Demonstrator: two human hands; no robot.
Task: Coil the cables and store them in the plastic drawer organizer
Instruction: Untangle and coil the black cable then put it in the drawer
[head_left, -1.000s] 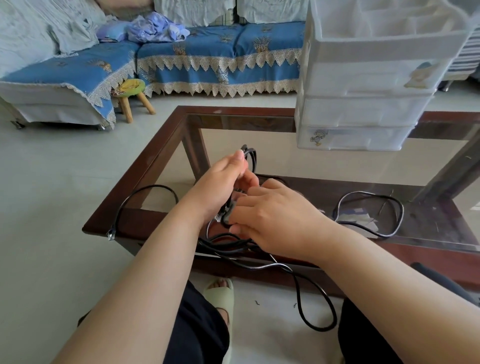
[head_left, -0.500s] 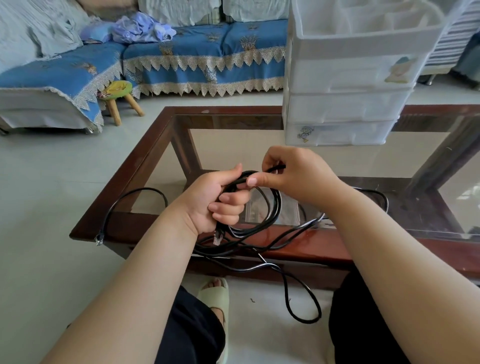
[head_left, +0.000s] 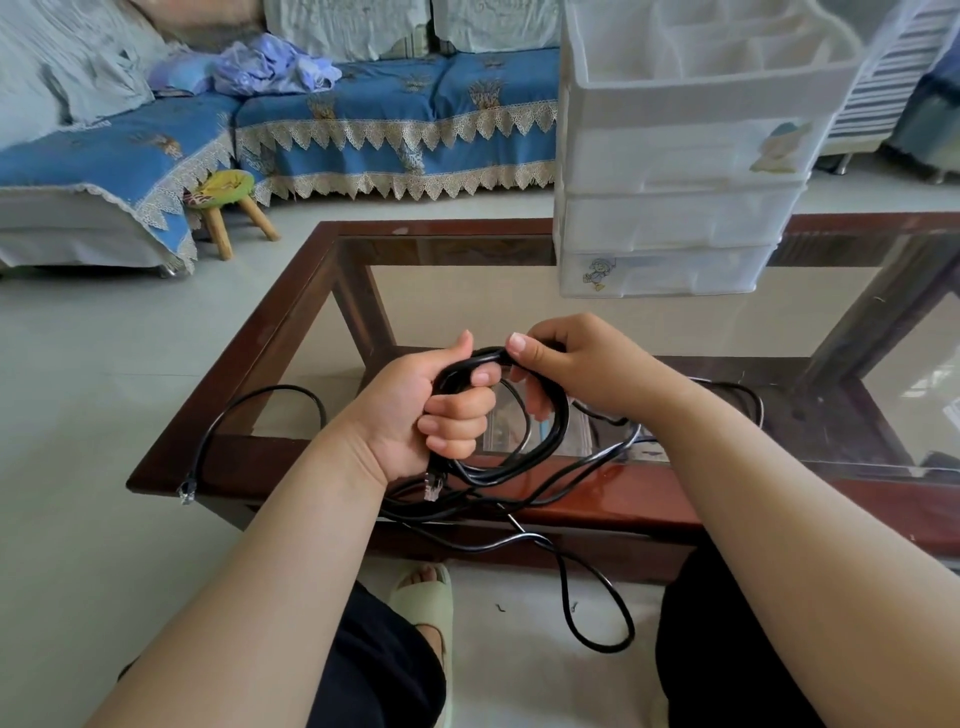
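My left hand (head_left: 415, 410) is fisted tight around the black cable (head_left: 550, 415) coil; my right hand (head_left: 582, 369) pinches its top loop just beside. The drawer organizer (head_left: 675, 223) stands beyond my knuckles.

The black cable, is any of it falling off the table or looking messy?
Yes. The black cable is only partly coiled in the left hand and right hand. A loose loop droops off the table to the floor, and one plug end dangles over its left corner.
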